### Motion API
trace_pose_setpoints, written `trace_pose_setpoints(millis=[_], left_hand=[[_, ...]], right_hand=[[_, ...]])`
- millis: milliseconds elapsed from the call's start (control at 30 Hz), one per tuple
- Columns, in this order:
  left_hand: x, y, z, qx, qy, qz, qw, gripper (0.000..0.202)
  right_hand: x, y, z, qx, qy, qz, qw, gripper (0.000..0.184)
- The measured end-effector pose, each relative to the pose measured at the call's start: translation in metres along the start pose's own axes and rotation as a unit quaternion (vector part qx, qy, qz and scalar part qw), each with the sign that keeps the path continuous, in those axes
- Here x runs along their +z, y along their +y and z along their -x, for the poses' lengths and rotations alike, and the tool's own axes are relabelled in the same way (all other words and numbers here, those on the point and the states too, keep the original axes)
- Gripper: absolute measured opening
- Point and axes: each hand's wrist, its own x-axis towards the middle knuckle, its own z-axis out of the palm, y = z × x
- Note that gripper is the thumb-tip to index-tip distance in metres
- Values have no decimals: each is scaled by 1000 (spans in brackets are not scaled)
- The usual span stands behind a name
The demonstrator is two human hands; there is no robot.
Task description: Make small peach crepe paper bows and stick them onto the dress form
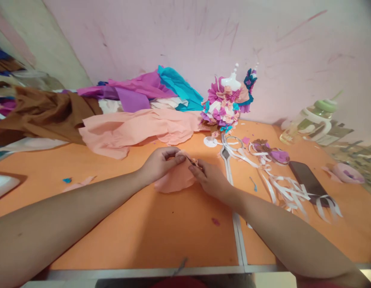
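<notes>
My left hand [161, 162] pinches the top edge of a piece of peach crepe paper [175, 180] between thumb and fingers. The paper hangs down just over the orange tabletop. At the same edge, my right hand [211, 178] is closed on a thin dark-bladed tool [189, 160] that looks like small scissors; its handle is mostly hidden by the fingers. The blade points toward my left thumb and touches or nearly touches the paper. Behind my hands lies a larger sheet of peach crepe paper [143, 128].
A small white dress form [231, 82] covered in paper flowers stands at the back. Purple [134, 100], turquoise [181, 86] and brown crepe paper [50, 108] is heaped left. Rightward lie white ribbon strips [289, 192], a dark phone [307, 180] and a bottle [311, 120].
</notes>
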Motion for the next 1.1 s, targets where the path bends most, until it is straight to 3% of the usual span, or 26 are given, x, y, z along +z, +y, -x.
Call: trace_pose_setpoints(millis=[300,567,1100], left_hand=[[0,7,1,18,-10,8,1000,35],[2,-4,0,4,-21,-8,1000,34],[7,-6,0,-9,-44,26,999,34]], right_hand=[[1,3,-1,2,-5,6,1000,46],[1,0,0,-12,0,-6,1000,45],[-1,0,-2,-7,-4,7,1000,38]])
